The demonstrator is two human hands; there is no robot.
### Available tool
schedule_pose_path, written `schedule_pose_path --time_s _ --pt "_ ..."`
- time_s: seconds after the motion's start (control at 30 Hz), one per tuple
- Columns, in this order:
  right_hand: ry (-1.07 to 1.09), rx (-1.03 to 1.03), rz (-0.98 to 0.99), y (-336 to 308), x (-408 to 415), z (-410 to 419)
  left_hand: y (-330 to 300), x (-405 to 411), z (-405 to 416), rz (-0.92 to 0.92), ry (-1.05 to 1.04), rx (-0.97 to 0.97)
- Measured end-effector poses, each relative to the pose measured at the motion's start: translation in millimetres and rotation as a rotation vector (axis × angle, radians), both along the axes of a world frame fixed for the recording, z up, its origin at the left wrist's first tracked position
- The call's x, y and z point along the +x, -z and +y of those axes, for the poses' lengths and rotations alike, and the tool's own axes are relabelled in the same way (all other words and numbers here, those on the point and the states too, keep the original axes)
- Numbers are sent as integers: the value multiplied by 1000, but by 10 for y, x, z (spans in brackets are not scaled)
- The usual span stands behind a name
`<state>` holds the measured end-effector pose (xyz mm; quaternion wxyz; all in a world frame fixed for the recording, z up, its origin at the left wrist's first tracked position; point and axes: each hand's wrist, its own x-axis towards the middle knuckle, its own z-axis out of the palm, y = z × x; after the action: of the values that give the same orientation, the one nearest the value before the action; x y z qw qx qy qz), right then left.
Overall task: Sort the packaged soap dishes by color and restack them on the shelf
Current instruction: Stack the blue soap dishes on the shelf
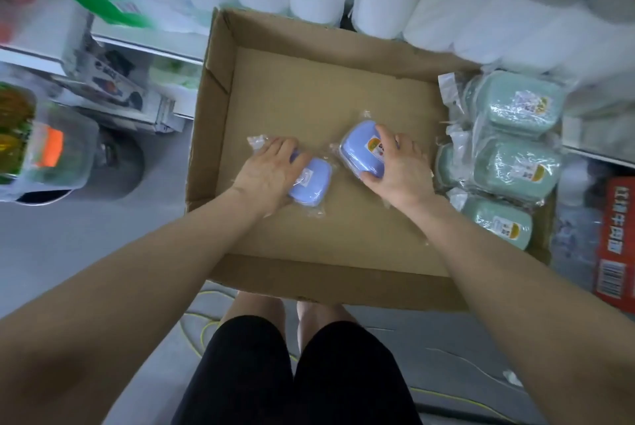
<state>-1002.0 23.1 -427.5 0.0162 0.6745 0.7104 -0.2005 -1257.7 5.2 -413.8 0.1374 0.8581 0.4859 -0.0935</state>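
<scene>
Each hand held a purple soap dish in the box (343, 91): left hand (271, 172) gripped one purple soap dish (311, 182), right hand (400, 168) gripped another purple soap dish (357, 150) (green soap dishes (512, 163) sat beside).

Large white Chinese characters and a barcode on red carton (615, 246) at four o'clock; soap-dish stickers too blurred.

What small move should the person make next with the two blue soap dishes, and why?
Probably lift both blue dishes together: the left hand grips one, the right hand the other, while the green dishes already sit grouped at the box's right side.
</scene>
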Motion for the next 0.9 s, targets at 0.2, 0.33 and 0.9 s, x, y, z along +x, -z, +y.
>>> schedule_pose_path --time_s 0.2,0.33,0.9 --pt "21 97 130 -605 -28 34 -647 -252 -71 -119 -247 29" --pt "-71 225 184 -1126 -83 67 -1130 -441 -61 -177 -294 192" --pt "-541 815 49 -3964 -1595 1033 -3542 -2147 903 -364 -414 843"
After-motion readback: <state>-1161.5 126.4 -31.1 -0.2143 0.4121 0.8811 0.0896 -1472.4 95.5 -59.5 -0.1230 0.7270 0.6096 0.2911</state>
